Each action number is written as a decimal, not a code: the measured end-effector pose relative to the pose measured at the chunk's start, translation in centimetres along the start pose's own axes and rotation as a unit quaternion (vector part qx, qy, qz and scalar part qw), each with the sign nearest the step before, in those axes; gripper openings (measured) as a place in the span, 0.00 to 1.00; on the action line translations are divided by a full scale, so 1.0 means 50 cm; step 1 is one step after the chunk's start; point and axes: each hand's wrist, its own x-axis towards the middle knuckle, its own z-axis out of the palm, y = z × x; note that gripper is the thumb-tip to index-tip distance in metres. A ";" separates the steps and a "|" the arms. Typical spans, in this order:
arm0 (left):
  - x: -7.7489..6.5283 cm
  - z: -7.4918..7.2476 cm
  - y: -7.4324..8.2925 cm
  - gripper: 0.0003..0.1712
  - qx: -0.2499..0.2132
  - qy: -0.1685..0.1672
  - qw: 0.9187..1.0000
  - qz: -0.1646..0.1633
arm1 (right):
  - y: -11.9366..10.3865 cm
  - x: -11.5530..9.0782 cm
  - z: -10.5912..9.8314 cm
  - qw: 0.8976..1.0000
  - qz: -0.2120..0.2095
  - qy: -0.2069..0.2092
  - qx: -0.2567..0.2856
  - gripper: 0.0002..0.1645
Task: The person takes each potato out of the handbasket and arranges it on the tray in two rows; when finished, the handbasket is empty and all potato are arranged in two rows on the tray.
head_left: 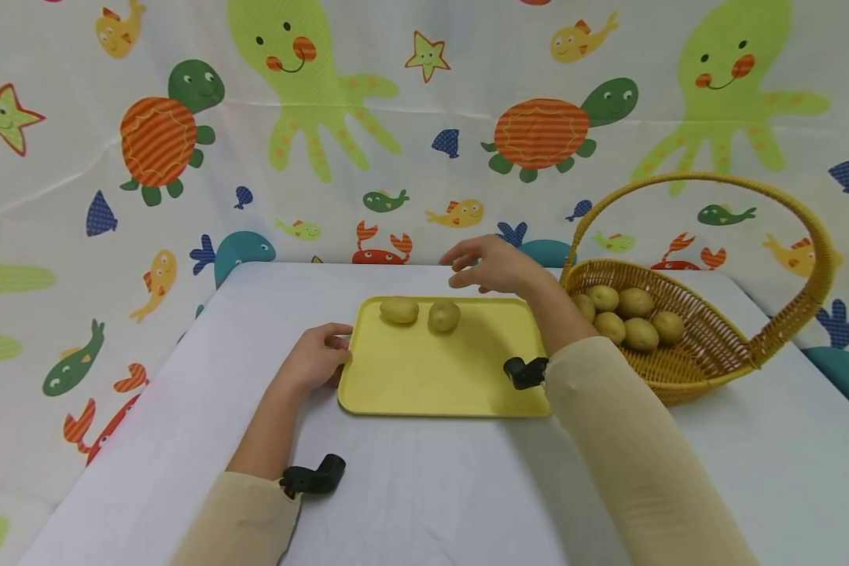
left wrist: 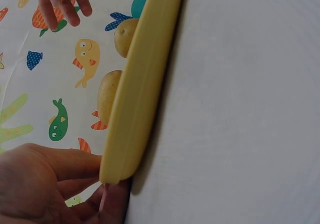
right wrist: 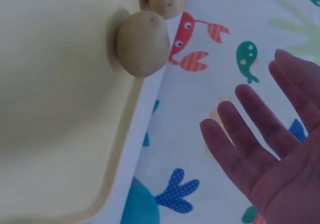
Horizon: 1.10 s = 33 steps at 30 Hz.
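Note:
Two potatoes lie side by side near the far edge of a yellow tray (head_left: 431, 377): an oblong potato (head_left: 399, 310) on the left and a rounder potato (head_left: 443, 316) beside it. My left hand (head_left: 317, 358) holds the tray's left rim; in the left wrist view, the thumb and fingers (left wrist: 75, 164) meet at the tray's corner. Above the tray's far edge, up and right of the round potato, hovers my right hand (head_left: 491, 263). Its fingers are spread and loose with nothing in them, as the right wrist view shows the bare palm (right wrist: 290, 189).
To the right of the tray stands a wicker basket (head_left: 700, 377) with a tall arched handle (head_left: 817, 275). Several potatoes (head_left: 640, 334) are heaped in its left part. A white cloth covers the table (head_left: 410, 487); a curtain with sea animals (head_left: 410, 110) hangs behind it.

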 end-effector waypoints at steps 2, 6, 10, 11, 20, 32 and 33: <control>-0.001 0.000 0.001 0.31 0.003 0.001 1.000 0.001 | -0.005 -0.006 -0.006 1.000 -0.003 0.002 -0.005 0.25; -0.003 0.002 0.003 0.31 0.011 0.003 1.000 0.000 | -0.013 -0.023 -0.018 1.000 -0.013 0.006 -0.016 0.26; -0.005 0.004 0.005 0.31 0.014 0.004 1.000 -0.004 | -0.018 -0.040 -0.029 0.999 -0.023 0.011 -0.031 0.26; -0.005 0.004 0.005 0.31 0.014 0.004 1.000 -0.005 | -0.017 -0.044 -0.031 0.999 -0.026 0.012 -0.034 0.26; -0.007 0.001 0.002 0.31 0.018 0.003 1.000 -0.004 | -0.002 -0.072 -0.048 0.998 -0.039 0.006 -0.047 0.27; -0.005 0.007 0.000 0.32 0.000 0.002 1.000 -0.001 | 0.026 -0.129 -0.105 0.997 -0.026 0.035 -0.065 0.26; -0.006 0.006 0.000 0.32 0.000 0.002 1.000 -0.001 | 0.026 -0.131 -0.111 0.996 -0.024 0.037 -0.071 0.25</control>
